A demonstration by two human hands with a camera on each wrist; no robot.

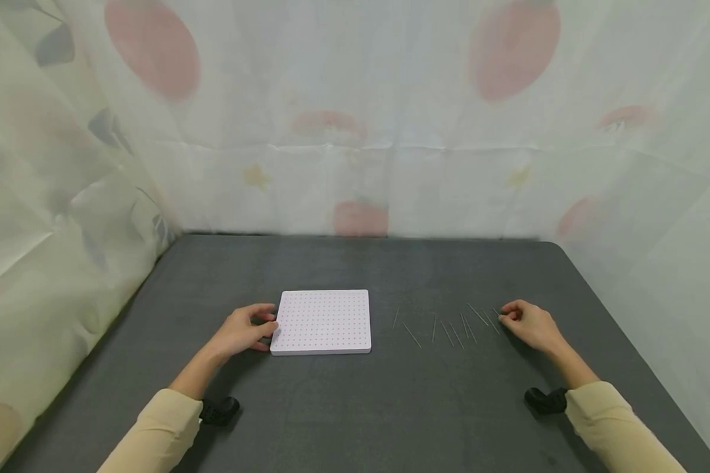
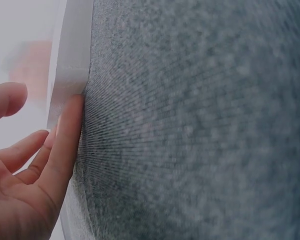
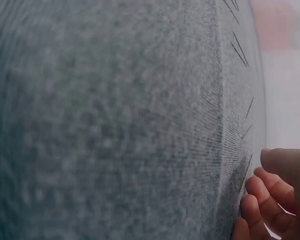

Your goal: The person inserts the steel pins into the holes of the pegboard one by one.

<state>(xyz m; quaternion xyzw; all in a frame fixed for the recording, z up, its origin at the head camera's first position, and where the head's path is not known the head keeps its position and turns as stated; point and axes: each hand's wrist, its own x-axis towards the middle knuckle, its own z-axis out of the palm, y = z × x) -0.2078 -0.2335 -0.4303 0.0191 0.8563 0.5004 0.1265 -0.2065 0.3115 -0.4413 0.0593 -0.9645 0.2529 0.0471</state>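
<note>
A white pegboard (image 1: 321,322) with rows of small holes lies flat left of the table's middle. My left hand (image 1: 245,328) is at its left edge; in the left wrist view one straight fingertip (image 2: 76,107) touches the board's side wall (image 2: 72,50), while the thumb stays raised apart. Several thin, straight metal-looking pins (image 1: 412,335) lie scattered to the right of the board. Over the rightmost pin (image 1: 496,313) is my right hand (image 1: 529,323), fingers bent and thumb slightly apart from them. In the right wrist view, a pin (image 3: 249,165) lies right by those fingertips.
The dark grey table (image 1: 355,414) runs back to a white patterned curtain (image 1: 355,118); another curtain (image 1: 47,184) hangs along its left side. Black wrist devices (image 1: 220,410) sit below both wrists, close over the tabletop.
</note>
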